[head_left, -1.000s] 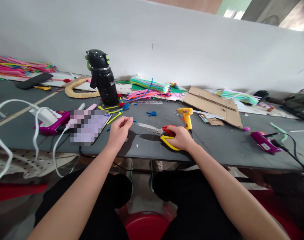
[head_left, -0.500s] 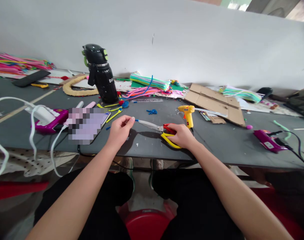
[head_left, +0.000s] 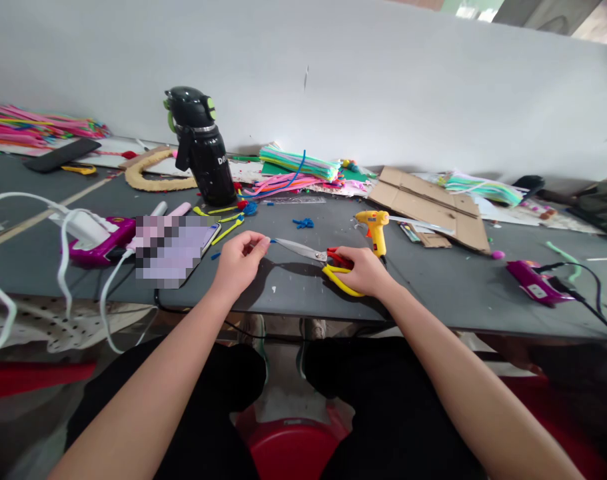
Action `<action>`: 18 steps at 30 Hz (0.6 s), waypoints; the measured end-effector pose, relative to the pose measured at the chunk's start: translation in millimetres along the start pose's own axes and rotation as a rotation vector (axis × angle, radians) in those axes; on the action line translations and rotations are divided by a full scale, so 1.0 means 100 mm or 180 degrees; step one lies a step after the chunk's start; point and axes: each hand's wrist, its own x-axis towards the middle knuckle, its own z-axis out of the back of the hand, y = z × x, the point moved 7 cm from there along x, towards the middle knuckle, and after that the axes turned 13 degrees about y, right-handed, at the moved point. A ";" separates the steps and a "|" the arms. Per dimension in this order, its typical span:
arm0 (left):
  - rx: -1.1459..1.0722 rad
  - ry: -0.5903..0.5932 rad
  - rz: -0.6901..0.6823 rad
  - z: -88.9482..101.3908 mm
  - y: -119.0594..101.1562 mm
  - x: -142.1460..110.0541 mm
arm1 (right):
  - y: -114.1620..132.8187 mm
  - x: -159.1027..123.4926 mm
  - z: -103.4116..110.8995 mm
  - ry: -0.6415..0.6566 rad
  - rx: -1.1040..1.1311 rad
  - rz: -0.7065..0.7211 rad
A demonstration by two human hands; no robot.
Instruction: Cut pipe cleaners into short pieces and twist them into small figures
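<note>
My left hand (head_left: 240, 261) is closed in a pinch, with a short blue piece of pipe cleaner (head_left: 272, 241) just showing at the fingertips. My right hand (head_left: 362, 270) is wrapped round the red and yellow handles of a pair of scissors (head_left: 303, 250). The blades point left, look closed or nearly so, and their tip lies right beside the blue piece. Beyond the blades, a small heap of blue bits (head_left: 303, 223) lies on the grey table (head_left: 293, 290). Yellow pipe cleaner pieces (head_left: 228, 231) lie past my left hand.
A yellow glue gun (head_left: 376, 227) stands beyond my right hand, near flattened cardboard (head_left: 428, 203). A black bottle (head_left: 206, 150) and a phone (head_left: 180, 250) are on the left. Purple power strips (head_left: 536, 283) with cables sit at both sides. Pipe cleaner bundles (head_left: 300, 164) line the back.
Both hands stay nearly in place. The scissors have shifted very slightly, and a little less of the blue piece shows beyond my left fingertips.
</note>
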 end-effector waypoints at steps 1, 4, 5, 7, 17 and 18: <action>0.0024 -0.0002 0.0003 0.00 0.01 0.00 | 0.00 0.00 0.00 0.0010 -0.0009 -0.0004; 0.0042 0.0007 0.0011 -0.01 0.01 0.00 | 0.01 0.00 0.00 0.0037 -0.0023 -0.0034; 0.0037 0.0017 0.0009 -0.01 0.01 0.00 | 0.01 0.00 0.00 0.0044 -0.0026 -0.0048; 0.0029 0.0030 -0.0001 -0.01 0.00 0.00 | 0.01 0.00 0.00 0.0053 -0.0028 -0.0080; 0.0063 0.0049 -0.0005 -0.02 -0.07 -0.02 | -0.01 0.02 0.00 0.0083 0.0046 0.0010; 0.0062 0.0048 -0.0002 -0.02 -0.08 -0.02 | -0.01 0.02 0.00 0.0078 0.0054 0.0015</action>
